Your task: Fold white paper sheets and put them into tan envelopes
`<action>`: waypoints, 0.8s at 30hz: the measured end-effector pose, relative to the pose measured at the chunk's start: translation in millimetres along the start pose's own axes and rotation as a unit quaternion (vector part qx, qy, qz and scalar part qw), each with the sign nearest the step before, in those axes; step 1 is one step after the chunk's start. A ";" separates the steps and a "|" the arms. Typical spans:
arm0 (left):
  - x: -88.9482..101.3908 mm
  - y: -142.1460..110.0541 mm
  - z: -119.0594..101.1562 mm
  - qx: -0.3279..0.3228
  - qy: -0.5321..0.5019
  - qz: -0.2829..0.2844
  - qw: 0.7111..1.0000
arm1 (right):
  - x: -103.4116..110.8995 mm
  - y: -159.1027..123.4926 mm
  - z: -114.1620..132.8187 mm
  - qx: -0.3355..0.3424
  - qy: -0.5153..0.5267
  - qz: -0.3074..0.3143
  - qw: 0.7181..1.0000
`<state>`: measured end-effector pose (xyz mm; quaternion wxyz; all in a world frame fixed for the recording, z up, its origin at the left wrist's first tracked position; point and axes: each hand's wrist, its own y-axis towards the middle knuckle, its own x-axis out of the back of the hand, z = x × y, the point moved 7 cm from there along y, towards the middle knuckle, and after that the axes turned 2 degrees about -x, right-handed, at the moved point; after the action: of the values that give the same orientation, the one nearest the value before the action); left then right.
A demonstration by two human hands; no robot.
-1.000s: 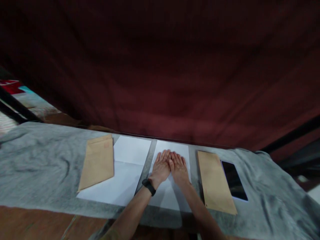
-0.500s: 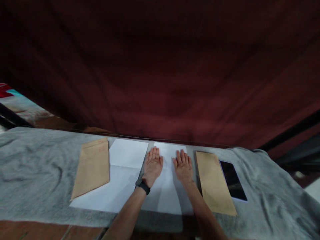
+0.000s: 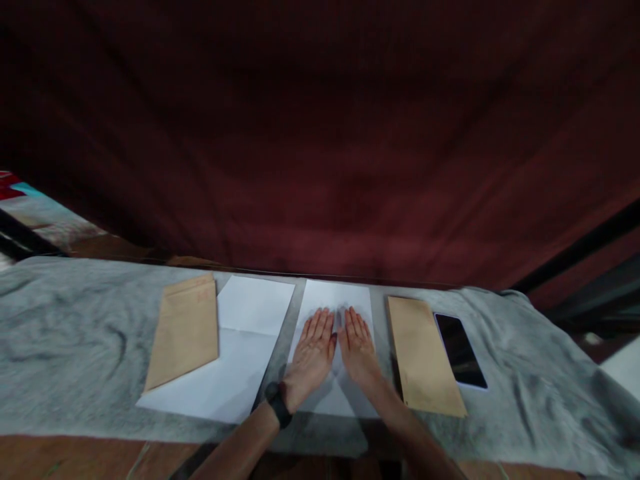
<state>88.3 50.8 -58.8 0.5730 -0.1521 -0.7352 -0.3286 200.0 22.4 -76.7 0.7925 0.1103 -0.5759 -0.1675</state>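
Flattening work, by the look of it

A dark red curtain [image 3: 320, 147] hangs behind the grey-clothed counter [image 3: 75, 340]. The creased left sheet [image 3: 245, 367] lies partly under a kraft envelope [image 3: 185, 330]; the central sheet [image 3: 345, 293] lies beneath the left hand [image 3: 311, 352] and right hand [image 3: 359, 348], palms down, fingers straight, narrowly apart, gripping nothing. Probably smoothing; the next move calls for even pressure. Rightward lie another envelope [image 3: 425, 357] and a smartphone [image 3: 460, 350].

Single head-worn view, facing forward and down, near the grey cloth [image 3: 75, 347]
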 end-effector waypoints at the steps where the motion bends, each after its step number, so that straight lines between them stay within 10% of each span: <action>1: -1.5 -7.2 -4.9 -0.015 0.004 0.010 1.000 | 0.3 -8.2 9.3 0.019 0.003 0.014 1.000; 24: 18.0 -72.8 30.7 0.036 -0.011 0.011 0.999 | 35.1 -72.7 -17.2 0.038 -0.098 0.002 0.994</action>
<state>16.4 14.6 -68.3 0.5737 -0.1432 -0.7511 -0.2936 216.1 -58.6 -78.0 0.7278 0.1221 -0.6571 -0.1536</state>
